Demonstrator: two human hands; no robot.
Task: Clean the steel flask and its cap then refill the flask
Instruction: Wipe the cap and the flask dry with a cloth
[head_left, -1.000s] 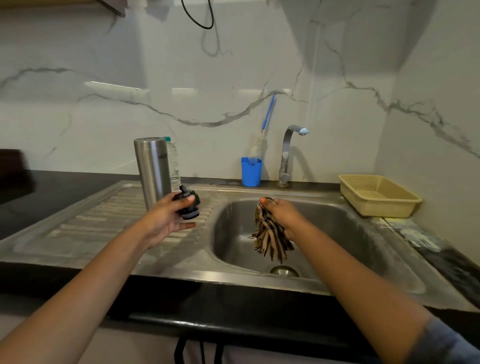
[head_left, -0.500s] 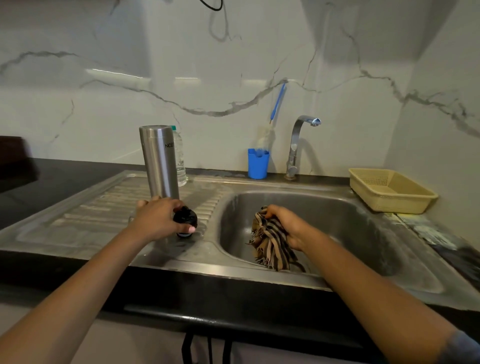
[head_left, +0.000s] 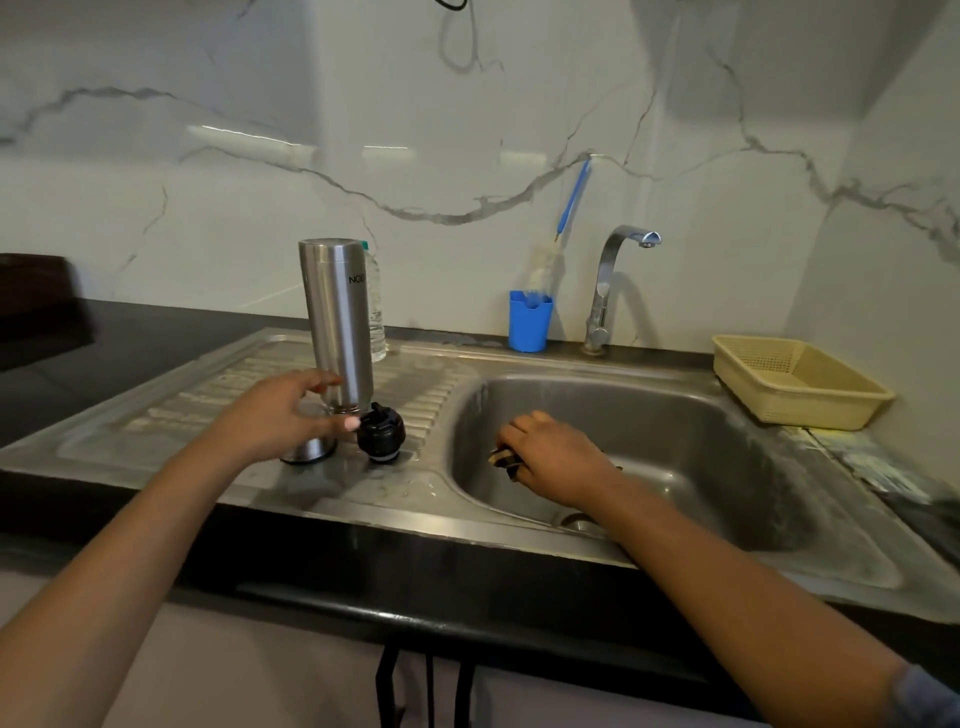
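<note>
The steel flask (head_left: 337, 317) stands on the drainboard (head_left: 156, 410) of the sink, apparently mouth down. In front of its base sits the black cap (head_left: 381, 432), upright and free. My left hand (head_left: 280, 415) hovers just left of the cap with fingers apart, thumb near the flask's lower end, holding nothing. A small shiny steel lid (head_left: 309, 451) lies partly under that hand. My right hand (head_left: 553, 454) is low inside the sink basin (head_left: 701, 467), closed on a brown striped cloth (head_left: 501, 458) that it mostly hides.
A clear plastic water bottle (head_left: 375, 312) stands behind the flask. A blue cup (head_left: 529, 322) with a blue-handled bottle brush (head_left: 569, 208) and the tap (head_left: 613, 280) are at the back. A yellow basket (head_left: 795, 382) sits right of the basin. Black counter surrounds the sink.
My left hand set the black cap down on the drainboard and let go of it. My right hand lowered the striped cloth deeper into the basin.
</note>
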